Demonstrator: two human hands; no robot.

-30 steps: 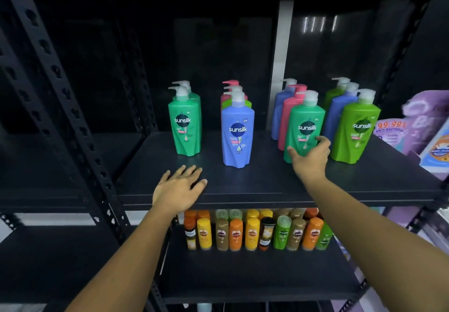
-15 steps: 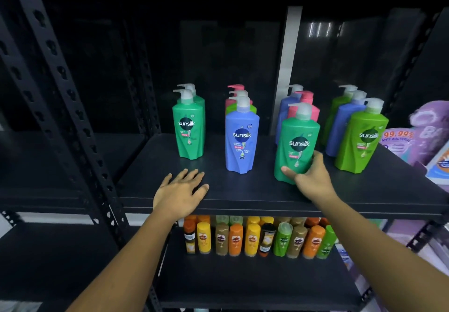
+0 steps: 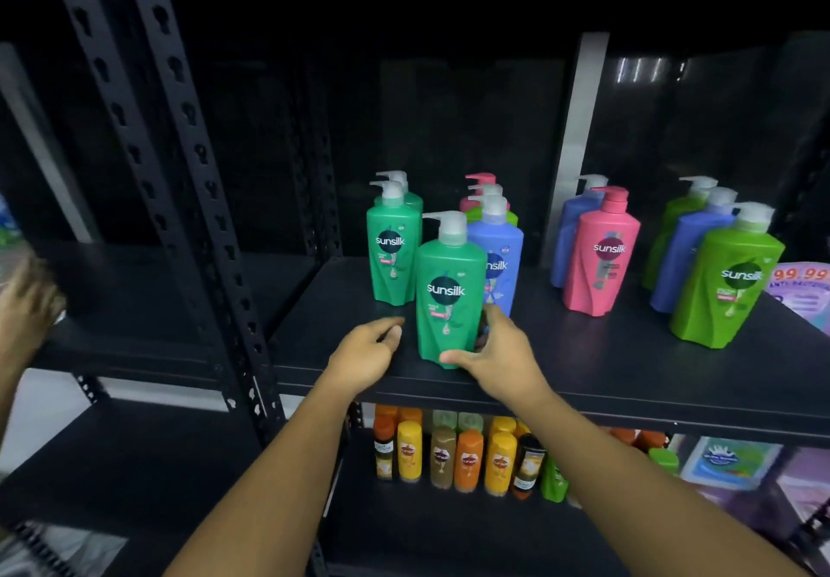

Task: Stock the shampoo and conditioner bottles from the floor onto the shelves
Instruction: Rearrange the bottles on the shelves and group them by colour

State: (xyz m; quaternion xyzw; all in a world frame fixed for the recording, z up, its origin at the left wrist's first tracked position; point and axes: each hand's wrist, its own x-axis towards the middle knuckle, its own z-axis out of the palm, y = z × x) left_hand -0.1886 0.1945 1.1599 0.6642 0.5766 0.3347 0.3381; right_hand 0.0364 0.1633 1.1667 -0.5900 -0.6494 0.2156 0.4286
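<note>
Teal-green bottle (image 3: pixel 450 298), upright, gripped low by the right hand (image 3: pixel 503 361); matching green bottles (image 3: pixel 393 253) stand just beyond the loose, empty left hand (image 3: pixel 366 354).

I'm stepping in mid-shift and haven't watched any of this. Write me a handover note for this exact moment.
Right hand: grips the teal Sunsilk bottle low on its body; it stands near the front edge of the upper shelf, ahead of the teal row and the blue bottle.
Left hand: beside it, fingers loosely curled, holding nothing.
Done: pump bottles stand in rows on the upper shelf; small bottles line the lower shelf.
Left: probably align this bottle with its teal row; floor stock is out of view.
</note>
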